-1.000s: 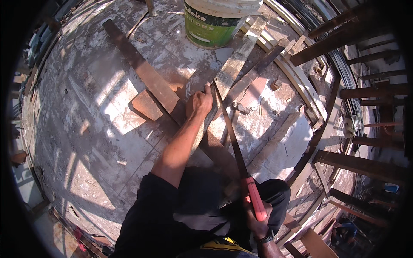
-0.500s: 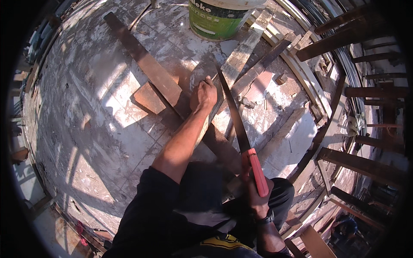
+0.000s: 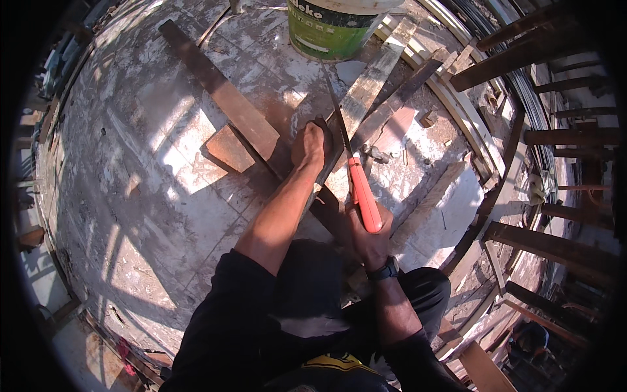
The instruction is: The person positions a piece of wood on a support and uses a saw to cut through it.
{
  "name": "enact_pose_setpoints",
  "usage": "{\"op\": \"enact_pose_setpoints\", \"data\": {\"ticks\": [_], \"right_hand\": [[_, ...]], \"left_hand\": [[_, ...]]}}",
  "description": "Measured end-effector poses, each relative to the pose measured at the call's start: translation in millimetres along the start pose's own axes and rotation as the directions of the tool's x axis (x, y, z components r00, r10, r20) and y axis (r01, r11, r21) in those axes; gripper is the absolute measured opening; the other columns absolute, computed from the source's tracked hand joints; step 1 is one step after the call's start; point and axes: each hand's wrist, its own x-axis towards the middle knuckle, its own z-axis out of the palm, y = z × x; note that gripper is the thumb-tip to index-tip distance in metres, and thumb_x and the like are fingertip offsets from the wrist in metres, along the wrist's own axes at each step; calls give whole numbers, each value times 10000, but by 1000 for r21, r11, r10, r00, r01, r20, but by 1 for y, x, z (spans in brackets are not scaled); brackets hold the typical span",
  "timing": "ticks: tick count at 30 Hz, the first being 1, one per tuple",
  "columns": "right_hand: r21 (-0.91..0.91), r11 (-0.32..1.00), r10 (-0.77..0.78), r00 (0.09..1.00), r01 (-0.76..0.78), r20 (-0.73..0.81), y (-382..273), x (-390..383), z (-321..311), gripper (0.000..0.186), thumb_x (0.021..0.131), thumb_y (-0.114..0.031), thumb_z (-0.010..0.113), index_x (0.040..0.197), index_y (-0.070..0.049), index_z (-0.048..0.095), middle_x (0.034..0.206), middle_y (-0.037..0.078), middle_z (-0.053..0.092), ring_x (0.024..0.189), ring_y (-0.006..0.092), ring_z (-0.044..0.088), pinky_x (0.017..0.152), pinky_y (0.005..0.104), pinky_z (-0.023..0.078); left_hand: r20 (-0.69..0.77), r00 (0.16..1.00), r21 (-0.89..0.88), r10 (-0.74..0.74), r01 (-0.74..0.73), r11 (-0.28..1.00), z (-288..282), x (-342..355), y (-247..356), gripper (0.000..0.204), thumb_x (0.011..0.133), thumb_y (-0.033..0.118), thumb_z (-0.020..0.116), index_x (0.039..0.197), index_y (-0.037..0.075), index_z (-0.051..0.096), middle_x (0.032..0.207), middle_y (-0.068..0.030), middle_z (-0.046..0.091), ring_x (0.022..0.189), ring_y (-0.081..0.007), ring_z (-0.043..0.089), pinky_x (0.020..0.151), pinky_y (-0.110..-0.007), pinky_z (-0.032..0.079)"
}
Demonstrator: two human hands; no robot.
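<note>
My right hand (image 3: 371, 240) is wrapped round the red handle of a handsaw (image 3: 364, 196). Its dark blade points away from me and rests along the right side of a dark piece of wood (image 3: 334, 138). On that wood, my left hand (image 3: 308, 149) is closed and presses down, just left of the blade. The wood lies across a dark plank (image 3: 332, 212) running down toward my knees. A long brown board (image 3: 225, 95) stretches to the far left from beside my left hand, with a reddish-brown block (image 3: 228, 149) next to it.
A green bucket (image 3: 326, 32) stands at the far side. A pale plank (image 3: 379, 75) and a hammer (image 3: 377, 155) lie right of the saw. Further right are a whitish slab (image 3: 441, 215), long timber strips (image 3: 467, 124) and dark beams (image 3: 545, 251). Dusty tiles (image 3: 150, 215) spread leftward.
My right hand has pushed the saw forward, away from me, so its handle is now close to the wood. My left hand stays on the wood, nearly unmoved.
</note>
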Motion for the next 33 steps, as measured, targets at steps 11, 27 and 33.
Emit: {"op": "enact_pose_setpoints", "data": {"ticks": [11,27,33], "right_hand": [[95,974,204,979,-205,19,3,19,-13,157,894,-116,704,890,34,656,694,32,588,668,68,516,598,291,459],[-53,982,188,974,-183,126,26,-59,-36,181,873,-103,728,995,26,690,704,54,644,627,96,578,594,304,489],[-30,983,183,979,-181,85,10,-79,-69,195,873,-92,696,1043,3,708,776,64,703,741,115,675,688,289,528]], "left_hand": [[36,954,360,297,-289,887,-7,-31,28,575,1071,398,427,965,-123,645,986,-382,654,970,-505,664,793,-515,550],[-49,914,583,403,-302,755,-21,-3,-7,391,1002,271,569,839,-73,656,871,-326,692,872,-402,730,691,-459,582],[95,967,476,235,-252,843,7,-32,28,564,1065,428,421,991,-74,668,996,-335,691,954,-481,687,819,-523,556]]}}
